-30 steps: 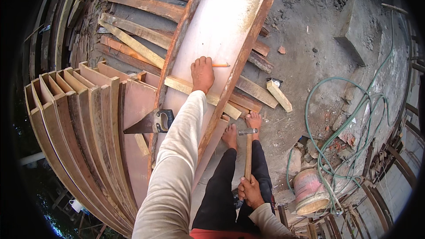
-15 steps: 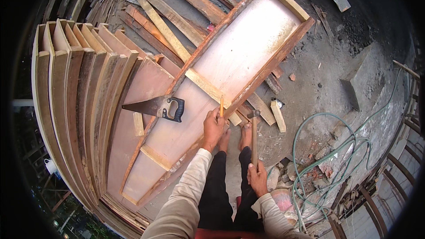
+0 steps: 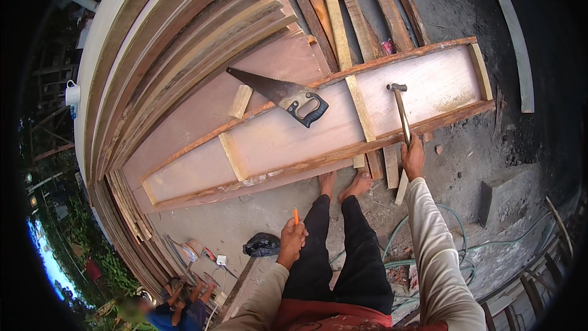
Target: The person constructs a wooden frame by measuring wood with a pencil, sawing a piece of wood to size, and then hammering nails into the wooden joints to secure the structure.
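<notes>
My left hand [image 3: 291,239], in front of my legs, is closed around an orange pencil [image 3: 296,215] with its tip upward. Farther out, my right hand [image 3: 413,158] grips a hammer [image 3: 402,110] by its handle. The hammer's head is over the right section of a long tapered wooden panel [image 3: 407,76]; whether it touches the surface I cannot tell. Wooden rails frame the panel, and crosspieces [image 3: 360,108] [image 3: 233,157] span it. A handsaw [image 3: 285,95] with a black handle rests across the far rail. Beyond that rail sits a short wood block [image 3: 241,102].
Several curved panels [image 3: 202,43] stand stacked at the left. Long planks [image 3: 343,24] lie behind the panel. At the right are a concrete block [image 3: 508,195] and a green hose [image 3: 456,227]. A black bag [image 3: 261,244] and another person [image 3: 174,306] are at the lower left.
My view has turned, so the panel lies more sideways. The right hand has carried the hammer out over the panel; the left hand has drawn back from a crosspiece with the pencil.
</notes>
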`<state>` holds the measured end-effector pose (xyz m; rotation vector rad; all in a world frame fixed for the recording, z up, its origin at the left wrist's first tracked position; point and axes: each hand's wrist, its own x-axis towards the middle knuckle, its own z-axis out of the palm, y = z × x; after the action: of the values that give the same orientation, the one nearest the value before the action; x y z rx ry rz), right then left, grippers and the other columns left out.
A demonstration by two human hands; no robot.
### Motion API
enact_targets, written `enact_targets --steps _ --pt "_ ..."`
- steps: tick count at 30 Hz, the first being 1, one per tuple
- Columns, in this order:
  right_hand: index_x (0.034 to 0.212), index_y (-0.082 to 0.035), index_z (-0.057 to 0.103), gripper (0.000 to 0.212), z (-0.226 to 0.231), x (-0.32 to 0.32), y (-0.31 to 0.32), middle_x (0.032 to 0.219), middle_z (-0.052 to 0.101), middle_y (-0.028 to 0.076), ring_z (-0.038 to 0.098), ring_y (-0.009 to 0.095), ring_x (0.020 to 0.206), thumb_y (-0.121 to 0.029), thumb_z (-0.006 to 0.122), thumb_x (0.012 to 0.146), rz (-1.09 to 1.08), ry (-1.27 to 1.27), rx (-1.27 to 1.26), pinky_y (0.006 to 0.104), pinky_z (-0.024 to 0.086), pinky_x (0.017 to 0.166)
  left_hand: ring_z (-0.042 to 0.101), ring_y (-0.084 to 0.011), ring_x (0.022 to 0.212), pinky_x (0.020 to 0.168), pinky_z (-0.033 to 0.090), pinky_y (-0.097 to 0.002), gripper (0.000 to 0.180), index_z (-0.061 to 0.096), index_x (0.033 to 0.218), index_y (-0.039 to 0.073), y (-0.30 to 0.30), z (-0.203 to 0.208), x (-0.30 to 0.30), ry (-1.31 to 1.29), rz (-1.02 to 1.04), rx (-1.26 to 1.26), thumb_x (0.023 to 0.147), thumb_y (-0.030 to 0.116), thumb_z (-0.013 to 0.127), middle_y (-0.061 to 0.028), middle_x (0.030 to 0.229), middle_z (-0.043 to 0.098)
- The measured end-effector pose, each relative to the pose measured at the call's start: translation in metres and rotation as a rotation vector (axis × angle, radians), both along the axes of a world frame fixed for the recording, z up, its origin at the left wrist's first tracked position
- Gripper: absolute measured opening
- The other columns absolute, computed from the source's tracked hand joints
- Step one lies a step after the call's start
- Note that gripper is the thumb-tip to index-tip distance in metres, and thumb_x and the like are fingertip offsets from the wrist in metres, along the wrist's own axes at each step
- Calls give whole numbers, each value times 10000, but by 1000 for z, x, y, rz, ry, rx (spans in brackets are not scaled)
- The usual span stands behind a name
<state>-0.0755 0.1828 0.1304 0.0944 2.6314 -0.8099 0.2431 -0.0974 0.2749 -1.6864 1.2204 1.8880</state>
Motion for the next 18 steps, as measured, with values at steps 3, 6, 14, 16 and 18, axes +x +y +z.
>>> enact_targets --steps 3,6,14,16,18 --pt "1433 -24 458 573 -1 4 -13 1302 586 285 567 450 1215 -78 640 892 64 -55 -9 495 456 1011 447 -64 508 446 382 -233 345 543 1339 56 10 10 21 0 17 61 1022 189 571 -31 753 574" --pt "1442 -16 438 614 -9 22 -6 1268 570 273 560 438 1192 -55 648 867 130 3 135 497 450 1024 458 -64 512 447 384 -233 363 536 1365 61 30 -1 33 10 43 135 1024 181 566 -31 749 582" --pt "1320 -3 570 439 18 133 -30 1154 653 216 663 405 1020 -203 641 937 200 -284 -72 447 521 930 561 -107 638 558 473 -263 342 623 1278 75 -4 -115 -2 193 222 39 964 212 617 -26 771 592" --pt "1268 2 612 397 51 185 -61 1118 688 215 686 418 992 -222 643 941 203 -452 -186 451 533 912 656 -238 755 681 537 -357 297 667 1211 87 -49 -154 -19 151 -23 -355 940 197 620 -102 835 661" --pt "1277 -2 614 405 94 217 -85 1159 673 230 667 421 1063 -236 646 948 346 -573 -131 445 516 951 683 -375 913 838 545 -449 296 683 1188 82 -88 -181 -39 92 -416 -741 917 176 608 -188 949 696"
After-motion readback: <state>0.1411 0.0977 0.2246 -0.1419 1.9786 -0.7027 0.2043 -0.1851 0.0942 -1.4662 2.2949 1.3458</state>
